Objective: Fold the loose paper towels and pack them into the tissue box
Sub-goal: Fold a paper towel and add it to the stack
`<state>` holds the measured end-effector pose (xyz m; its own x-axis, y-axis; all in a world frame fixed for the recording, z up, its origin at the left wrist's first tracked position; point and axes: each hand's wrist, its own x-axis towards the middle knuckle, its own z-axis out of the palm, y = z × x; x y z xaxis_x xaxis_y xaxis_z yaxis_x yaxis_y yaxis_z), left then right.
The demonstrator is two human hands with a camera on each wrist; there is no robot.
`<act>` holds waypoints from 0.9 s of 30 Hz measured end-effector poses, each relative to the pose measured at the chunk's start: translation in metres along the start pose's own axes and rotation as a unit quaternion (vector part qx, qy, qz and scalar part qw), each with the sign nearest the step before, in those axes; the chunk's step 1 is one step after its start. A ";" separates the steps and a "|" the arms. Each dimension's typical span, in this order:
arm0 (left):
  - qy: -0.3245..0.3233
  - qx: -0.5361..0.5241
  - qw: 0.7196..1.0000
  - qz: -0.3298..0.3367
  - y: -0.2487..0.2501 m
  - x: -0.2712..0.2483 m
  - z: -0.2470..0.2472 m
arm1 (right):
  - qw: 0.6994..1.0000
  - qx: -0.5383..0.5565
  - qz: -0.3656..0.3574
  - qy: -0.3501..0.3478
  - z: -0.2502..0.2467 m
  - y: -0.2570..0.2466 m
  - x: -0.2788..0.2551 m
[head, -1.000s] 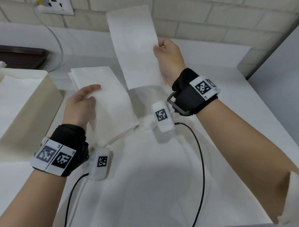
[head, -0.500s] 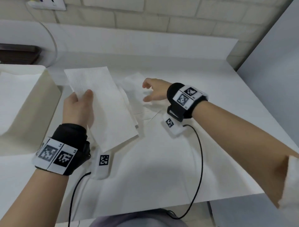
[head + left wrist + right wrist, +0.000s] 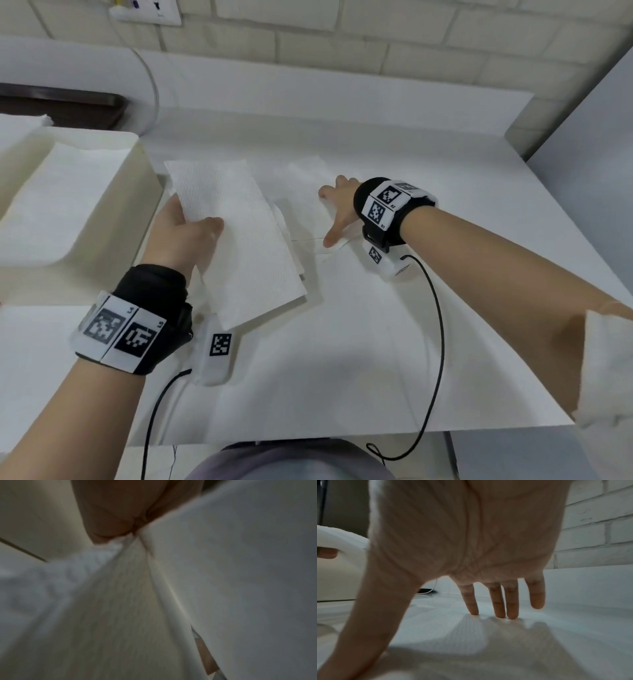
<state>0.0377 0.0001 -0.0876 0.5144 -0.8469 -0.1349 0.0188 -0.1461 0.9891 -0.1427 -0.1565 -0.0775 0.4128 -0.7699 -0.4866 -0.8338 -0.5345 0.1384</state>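
Observation:
My left hand pinches a folded white paper towel by its left edge, thumb on top, and holds it lifted beside the cream tissue box. In the left wrist view the towel fills the frame, blurred, below my palm. More folded towels lie under its right edge. My right hand is spread flat on a loose towel on the table, and its fingertips press the sheet. Folded towels lie inside the box.
The white table runs to a brick wall at the back and a grey panel on the right. A dark tray sits behind the box. Black wrist cables trail across the table toward its near edge.
My right hand brought the raised sheet down and now presses it flat on the table. My left hand took hold of the folded towel and lifted it toward the box.

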 end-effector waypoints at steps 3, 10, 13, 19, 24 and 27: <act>-0.003 -0.006 1.000 -0.001 0.000 0.000 -0.001 | 1.000 -0.007 -0.021 0.011 0.000 0.001 -0.004; 0.031 -0.024 0.999 0.003 0.001 0.003 -0.004 | 0.996 0.063 -0.059 -0.007 -0.011 0.010 -0.005; 0.040 -0.035 0.999 -0.004 0.000 0.003 -0.004 | 0.996 0.059 -0.061 -0.010 -0.007 0.011 -0.005; 0.042 -0.034 0.998 -0.009 -0.004 0.004 0.000 | 0.984 0.111 -0.092 0.104 -0.003 0.007 0.000; 0.063 -0.047 0.997 -0.002 -0.002 0.004 0.001 | 0.939 0.254 -0.100 0.210 -0.017 0.003 -0.003; 0.075 -0.067 0.995 -0.002 0.001 0.004 0.004 | 0.883 0.360 -0.081 0.291 -0.037 0.008 -0.014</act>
<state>0.0357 -0.0053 -0.0873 0.6358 -0.7592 -0.1391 0.1311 -0.0714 0.9888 -0.1416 -0.1626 -0.0375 0.4920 -0.8643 0.1043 -0.6765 -0.4549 -0.5791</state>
